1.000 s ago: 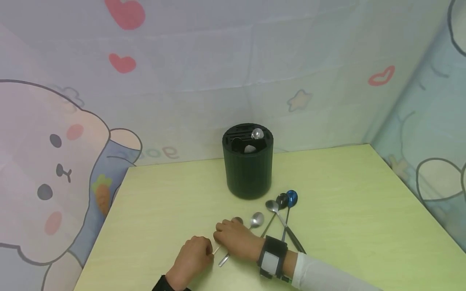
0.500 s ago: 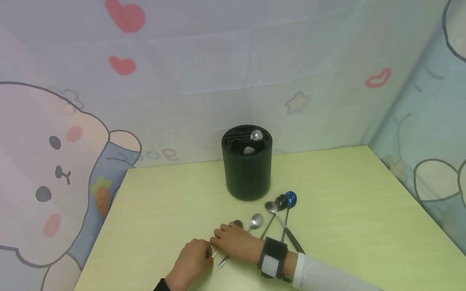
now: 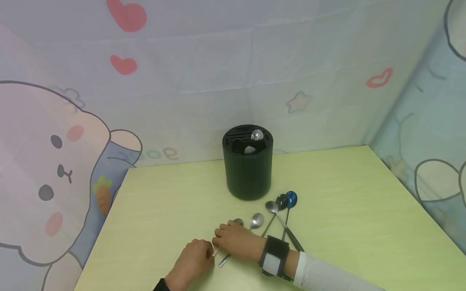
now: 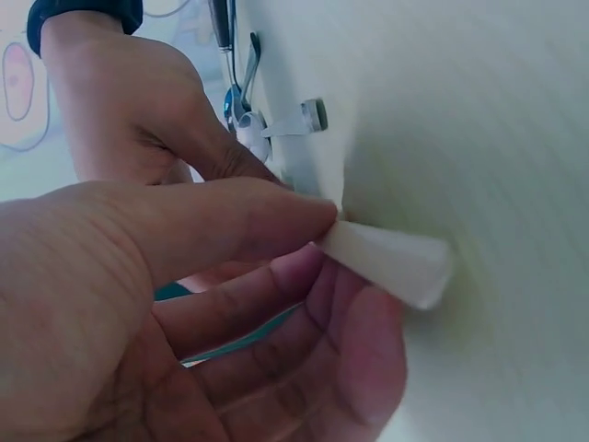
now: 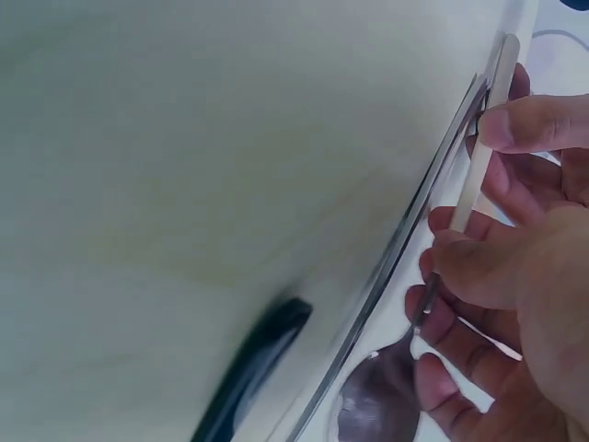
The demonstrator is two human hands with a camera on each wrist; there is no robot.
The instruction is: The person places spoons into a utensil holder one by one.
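- Where the two hands meet at the near edge of the counter [image 3: 153, 210], the left hand [image 3: 193, 260] lies knuckles up, thumb and forefinger pinching the pale handle end of a spoon [image 4: 386, 262].
- Right hand [image 3: 234, 241] reaches in from the right, wrist strapped, fingers curled over the same spoon; its bowl [image 3: 238, 222] shows just past the fingertips.
- Spoon lies flat on the counter, handle toward the left hand.
- A second silver spoon [image 3: 256, 220] lies just beside it; three more, one blue [image 3: 291, 198], sit near the black holder [image 3: 248, 169].
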